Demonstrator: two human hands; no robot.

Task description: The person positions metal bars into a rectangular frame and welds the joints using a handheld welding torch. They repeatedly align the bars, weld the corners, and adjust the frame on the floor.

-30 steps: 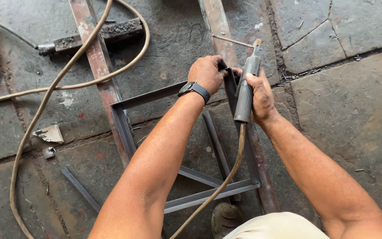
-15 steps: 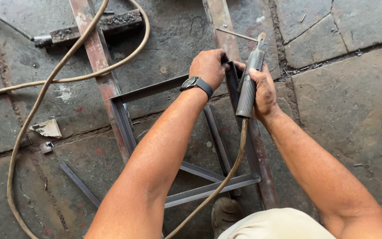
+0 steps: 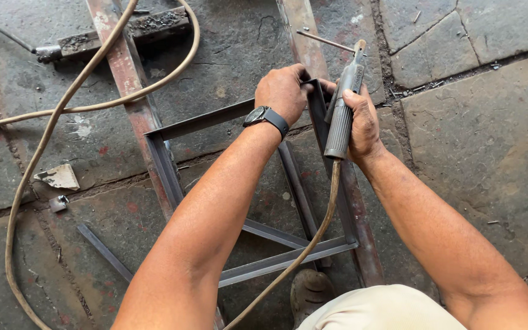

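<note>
Electrode holder in right hand, left hand on steel frame

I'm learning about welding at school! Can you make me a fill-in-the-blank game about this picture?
1. The right hand grips a grey electrode ____.
2. The left hand holds a corner of the square metal ____.
3. On the left wrist sits a black ____.
4. A tan ____ loops across the stone floor.

Missing words: holder; frame; watch; cable

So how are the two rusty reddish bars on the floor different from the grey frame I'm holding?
The rusty bars are reddish, separate, lying flat on the stone floor; the grey frame is joined into a rectangle and rests across them. The left hand grips the frame; no hand touches the bars. Both are long, straight metal.
</note>
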